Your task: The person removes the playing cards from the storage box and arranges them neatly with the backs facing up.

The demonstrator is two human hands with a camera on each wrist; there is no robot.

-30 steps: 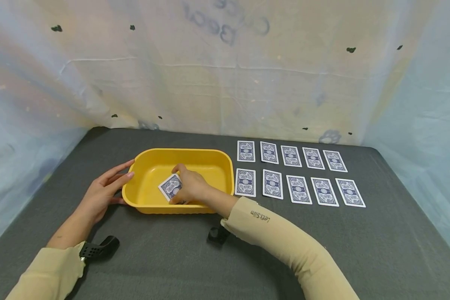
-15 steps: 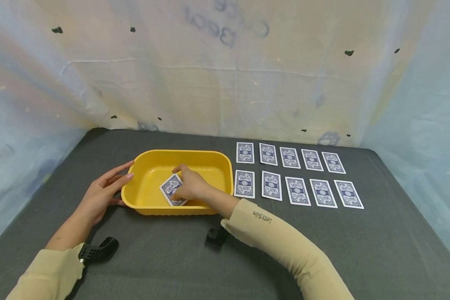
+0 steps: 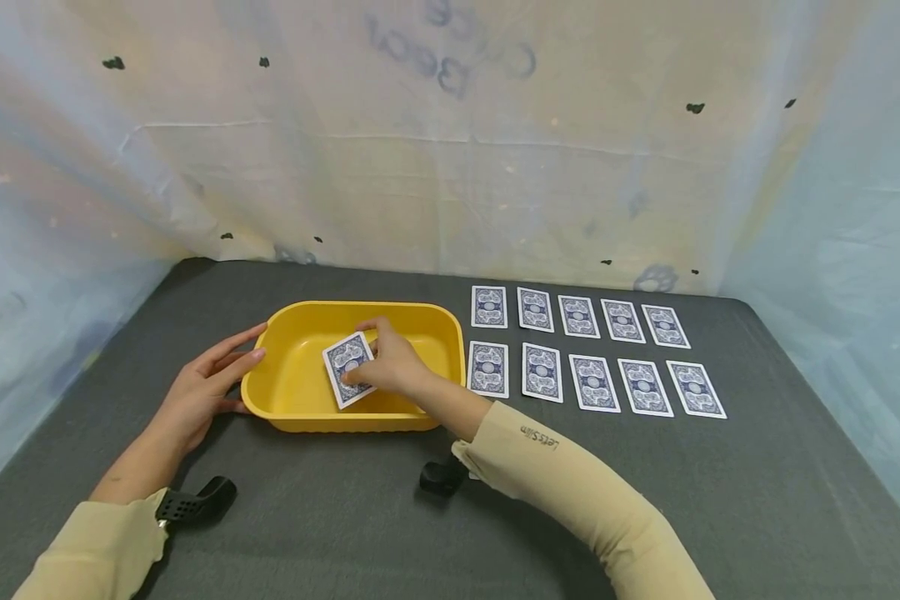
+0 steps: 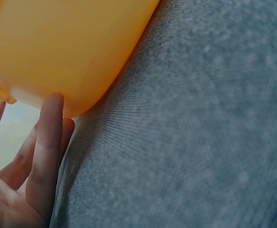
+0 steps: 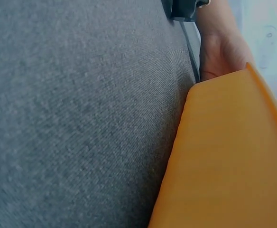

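My right hand [image 3: 393, 362] pinches a playing card [image 3: 347, 367] with a blue-and-white patterned back, holding it tilted within the yellow tub [image 3: 360, 423]. Whether other cards lie under it I cannot tell. At the tub's left end, my left hand [image 3: 206, 387] rests its extended fingers against the rim and outer wall. The left wrist view shows the left hand's fingers [image 4: 48, 142] touching the tub's rounded corner. In the right wrist view the tub's side wall [image 5: 228, 156] hides the card and the right hand; the left hand [image 5: 219, 57] shows beyond it.
Two rows of face-down cards [image 3: 542, 372] lie to the right of the tub on the dark grey tabletop [image 3: 330, 517]. Black straps with cameras [image 3: 442, 478] sit at both wrists. A pale sheet [image 3: 420, 167] hangs behind the table and along its sides.
My right hand has lifted the card slightly off the tub's floor and shifted a little to the right with it. The left hand stays at the tub's end.
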